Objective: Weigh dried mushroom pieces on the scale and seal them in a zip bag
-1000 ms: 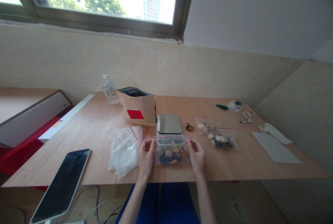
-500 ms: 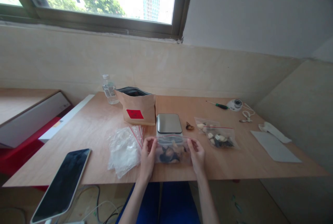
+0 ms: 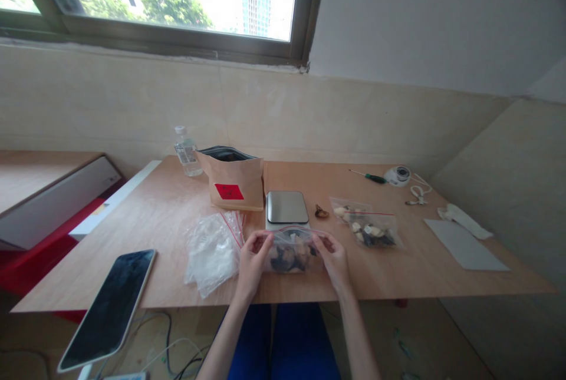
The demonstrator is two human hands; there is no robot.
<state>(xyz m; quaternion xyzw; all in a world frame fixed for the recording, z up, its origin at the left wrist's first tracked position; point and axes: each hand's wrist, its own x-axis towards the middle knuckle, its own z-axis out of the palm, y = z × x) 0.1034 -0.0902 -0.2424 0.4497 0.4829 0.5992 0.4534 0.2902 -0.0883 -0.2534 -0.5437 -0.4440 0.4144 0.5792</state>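
Note:
A clear zip bag with dark and pale dried pieces inside, looking like dried mushrooms, is held near the table's front edge. My left hand pinches its upper left corner, and my right hand pinches the upper right one. The red-lined top edge stretches between them. Just behind the bag stands a digital scale with a bare metal plate. One loose dried piece lies right of the scale. Flat zip bags lie in a pile beside my left hand.
An open brown paper pouch stands behind the flat bags, with a water bottle next to it. Two filled zip bags lie at right. Farther right are a screwdriver, a white camera and paper. A phone juts up front left.
Both thumbs have shifted inward along the bag's top edge, the right hand a little more to the left. The bag stays in both hands, and the view has moved slightly.

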